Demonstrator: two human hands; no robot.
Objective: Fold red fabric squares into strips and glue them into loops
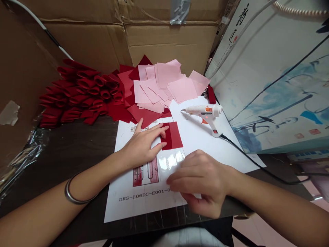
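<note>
My left hand (142, 144) lies over a printed paper sheet (115, 209), fingers stretched and apart. Its thumb and fingertips reach the left edge of a dark red square piece (174, 135), which has a darker band on its left side. Over the front part of the sheet hovers my right hand (200, 181), fingers curled together and slightly blurred; whether anything is between them is hidden. Under my left wrist, a printed picture (154, 175) of paper-clip shapes on red shows in part. A glossy clear strip (167, 159) runs below the square.
A white glue gun (205, 111) lies to the right, its black cable (246, 157) trailing off the table. Pink squares (167, 80) and red squares (145, 115) are heaped at the back. Rolled red pieces (84, 91) pile up on the left. Cardboard (169, 41) walls the back.
</note>
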